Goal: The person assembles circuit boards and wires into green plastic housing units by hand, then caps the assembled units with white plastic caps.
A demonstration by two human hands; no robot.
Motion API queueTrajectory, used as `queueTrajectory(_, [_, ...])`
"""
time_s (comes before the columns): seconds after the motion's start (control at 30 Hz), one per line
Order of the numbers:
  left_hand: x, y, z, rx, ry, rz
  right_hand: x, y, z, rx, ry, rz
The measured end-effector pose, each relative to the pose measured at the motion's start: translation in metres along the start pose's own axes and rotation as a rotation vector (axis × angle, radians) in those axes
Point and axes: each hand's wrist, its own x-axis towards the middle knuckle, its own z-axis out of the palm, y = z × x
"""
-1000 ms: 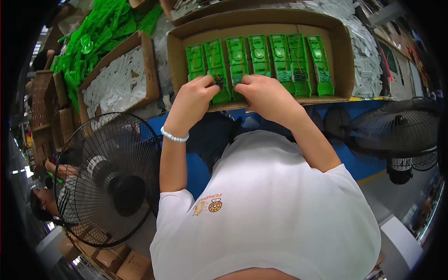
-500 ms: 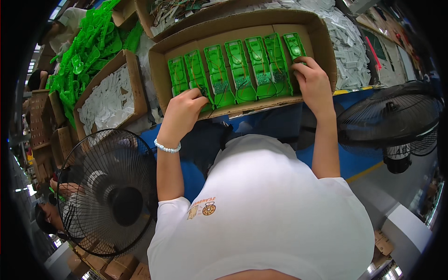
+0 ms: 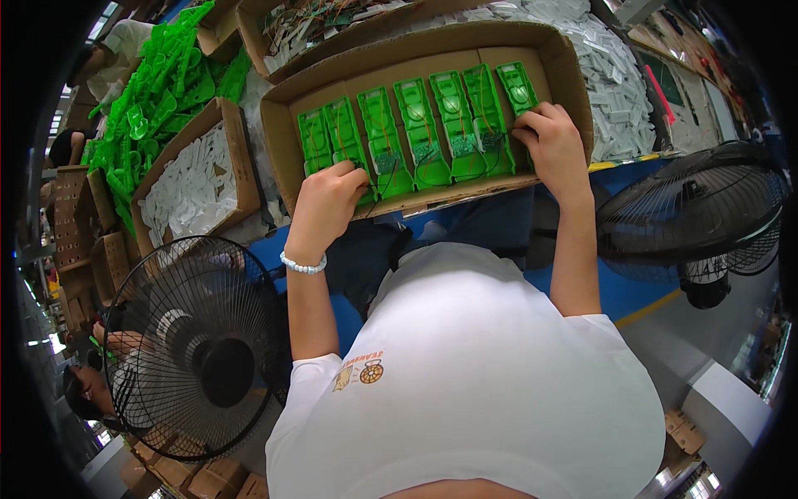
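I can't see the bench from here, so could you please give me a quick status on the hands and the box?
Left hand on green boards, left end of row. Right hand on right end. Cardboard box holds all. Nothing in the way.

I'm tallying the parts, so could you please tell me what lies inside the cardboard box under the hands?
The cardboard box holds a row of six green parts with thin wires. The left hand and right hand cover the near ends of some.

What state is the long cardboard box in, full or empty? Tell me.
Partly full. The cardboard box holds one row of green parts along its near side, with bare cardboard behind them.
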Motion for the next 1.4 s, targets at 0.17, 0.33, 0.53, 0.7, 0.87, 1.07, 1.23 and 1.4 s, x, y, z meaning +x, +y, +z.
queueTrajectory(0.17, [-0.006,-0.001,0.002,-0.051,0.012,-0.036,-0.003,-0.003,-0.007,0.058,-0.07,-0.041])
queueTrajectory(0.33, [-0.011,0.0,0.001,-0.106,0.031,-0.028,-0.009,-0.009,-0.005,0.121,-0.018,0.007])
queueTrajectory(0.53, [-0.016,0.001,0.004,-0.131,0.036,-0.067,-0.01,-0.015,0.005,-0.02,-0.011,0.068])
queueTrajectory(0.7, [-0.015,0.001,0.005,-0.155,0.059,-0.064,-0.009,-0.009,0.007,-0.101,-0.007,0.058])
queueTrajectory(0.87, [-0.014,-0.001,0.009,-0.172,0.085,-0.074,-0.007,-0.01,-0.002,-0.031,-0.034,0.019])
queueTrajectory(1.07, [-0.017,0.004,0.005,-0.123,0.185,-0.097,-0.001,-0.008,-0.004,-0.128,0.009,0.264])
queueTrajectory(1.23, [-0.021,0.004,0.003,-0.107,0.216,-0.011,-0.008,-0.006,-0.007,-0.209,-0.083,0.282])
queueTrajectory(1.4, [-0.028,0.001,-0.003,-0.098,0.313,0.025,-0.01,-0.008,-0.012,-0.2,-0.107,0.305])
